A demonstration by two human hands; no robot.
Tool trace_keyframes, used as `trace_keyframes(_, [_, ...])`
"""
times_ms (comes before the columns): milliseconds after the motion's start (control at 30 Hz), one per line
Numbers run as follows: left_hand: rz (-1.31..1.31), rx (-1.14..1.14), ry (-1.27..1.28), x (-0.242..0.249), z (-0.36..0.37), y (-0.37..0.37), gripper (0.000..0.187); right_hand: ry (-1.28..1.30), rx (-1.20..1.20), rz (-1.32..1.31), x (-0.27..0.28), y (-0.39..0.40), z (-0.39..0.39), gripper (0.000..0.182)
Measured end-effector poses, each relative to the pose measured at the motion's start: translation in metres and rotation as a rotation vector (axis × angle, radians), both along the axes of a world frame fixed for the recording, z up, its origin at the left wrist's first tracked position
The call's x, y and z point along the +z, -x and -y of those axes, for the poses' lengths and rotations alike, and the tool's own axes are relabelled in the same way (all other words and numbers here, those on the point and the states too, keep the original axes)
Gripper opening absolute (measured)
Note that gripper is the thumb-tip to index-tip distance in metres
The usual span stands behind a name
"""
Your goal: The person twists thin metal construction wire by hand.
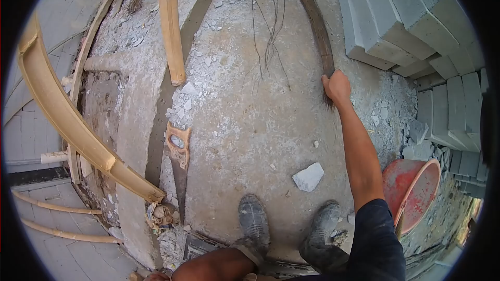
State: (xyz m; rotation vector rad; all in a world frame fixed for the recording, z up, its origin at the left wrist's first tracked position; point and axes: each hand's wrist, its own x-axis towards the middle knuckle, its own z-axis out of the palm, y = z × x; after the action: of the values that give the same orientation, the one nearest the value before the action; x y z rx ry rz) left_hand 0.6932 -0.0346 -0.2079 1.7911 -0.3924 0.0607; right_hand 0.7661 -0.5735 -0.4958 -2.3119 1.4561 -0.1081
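Note:
My right hand [337,87] is closed around the near end of a long, dark wooden strip [319,23]. The strip runs away from me along the concrete floor, and its frayed tip sticks out below my fist. At the bottom edge, a small patch of skin, perhaps my left hand [157,277], is cut off by the frame, so its fingers cannot be made out. A handsaw [179,158] with a wooden handle lies to the left of my boots. Thin bent wires [268,31] lie left of the strip.
Grey blocks [398,18] are stacked at the right. A red bucket [411,190] lies tilted near my right arm. A broken block piece [308,177] lies before my boots. On the left are a wooden beam [171,26], a long yellowish board [78,119] and rubble [183,104].

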Motion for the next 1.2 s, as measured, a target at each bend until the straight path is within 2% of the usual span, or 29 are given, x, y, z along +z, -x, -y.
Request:
trace_keyframes(133, [-0.009, -0.030, 0.008, 0.005, -0.008, 0.008, 0.037, -0.020, -0.023, -0.015, 0.008, 0.068, -0.041, 0.043])
trace_keyframes(267, [-0.060, -0.112, -0.057, 0.011, -0.026, 0.006, 0.050, -0.080, -0.075, -0.036, 0.014, 0.131, -0.086, 0.045])
trace_keyframes(300, [-0.024, -0.092, -0.093, 0.012, -0.019, 0.004, 0.041, -0.074, -0.085, -0.055, 0.014, 0.145, -0.093, 0.045])
trace_keyframes(367, [-0.155, -0.224, 0.000, 0.006, -0.043, -0.012, 0.045, -0.100, -0.097, -0.117, 0.011, 0.167, -0.100, 0.048])
trace_keyframes(400, [-0.302, -0.280, 0.058, 0.004, -0.037, -0.025, 0.044, -0.129, -0.097, -0.182, 0.010, 0.174, -0.101, 0.050])
trace_keyframes(433, [-0.444, -0.336, 0.112, 0.001, -0.019, -0.045, 0.043, -0.126, -0.087, -0.168, 0.008, 0.180, -0.104, 0.050])
trace_keyframes(500, [-0.409, -0.320, -0.394, -0.018, 0.038, -0.088, 0.028, 0.073, -0.061, -0.193, 0.000, 0.185, -0.110, 0.055])
trace_keyframes(533, [-0.283, -0.379, -0.507, -0.044, 0.064, -0.112, 0.022, 0.068, -0.053, -0.190, 0.007, 0.183, -0.115, 0.055])
trace_keyframes(567, [-0.221, -0.412, -0.470, -0.070, 0.097, -0.137, 0.023, 0.061, -0.077, -0.183, 0.022, 0.180, -0.119, 0.056])
trace_keyframes(600, [-0.172, -0.455, -0.501, -0.089, 0.134, -0.165, 0.025, 0.057, -0.108, -0.172, 0.030, 0.177, -0.119, 0.058])
trace_keyframes(633, [0.006, -0.462, -0.543, -0.109, 0.176, -0.191, 0.030, 0.055, -0.114, -0.169, 0.029, 0.180, -0.119, 0.058])
trace_keyframes(667, [0.092, -0.482, -0.635, -0.129, 0.214, -0.219, 0.041, 0.172, -0.139, -0.095, 0.026, 0.182, -0.119, 0.057])
trace_keyframes(700, [0.122, -0.462, -0.669, -0.156, 0.250, -0.247, 0.053, 0.286, -0.163, -0.021, 0.021, 0.183, -0.120, 0.056])
trace_keyframes(767, [0.205, -0.348, -0.925, -0.203, 0.310, -0.285, 0.059, 0.242, -0.182, 0.071, 0.021, 0.181, -0.124, 0.054])
trace_keyframes(833, [0.019, -0.267, -1.018, -0.250, 0.345, -0.298, 0.062, 0.202, -0.211, 0.157, 0.014, 0.175, -0.131, 0.053])
trace_keyframes(867, [0.015, -0.271, -1.024, -0.256, 0.355, -0.290, 0.062, 0.158, -0.167, 0.235, 0.010, 0.172, -0.135, 0.052])
trace_keyframes(933, [-0.685, -0.416, -0.716, -0.266, 0.364, -0.269, 0.054, 0.087, -0.104, 0.353, 0.004, 0.164, -0.142, 0.048])
trace_keyframes(967, [-0.692, -0.423, -0.725, -0.274, 0.365, -0.267, 0.054, 0.081, -0.112, 0.345, 0.003, 0.161, -0.145, 0.048])
trace_keyframes(1033, [-0.666, -0.432, -0.525, -0.289, 0.361, -0.264, 0.040, -0.029, -0.066, 0.448, 0.003, 0.156, -0.148, 0.044])
trace_keyframes(1067, [-0.728, -0.419, -0.462, -0.270, 0.362, -0.247, 0.033, -0.037, -0.060, 0.466, 0.004, 0.154, -0.151, 0.042])
trace_keyframes(1200, [-0.706, -0.432, -0.379, -0.244, 0.343, -0.221, 0.027, -0.095, -0.052, 0.561, 0.012, 0.151, -0.170, 0.042])
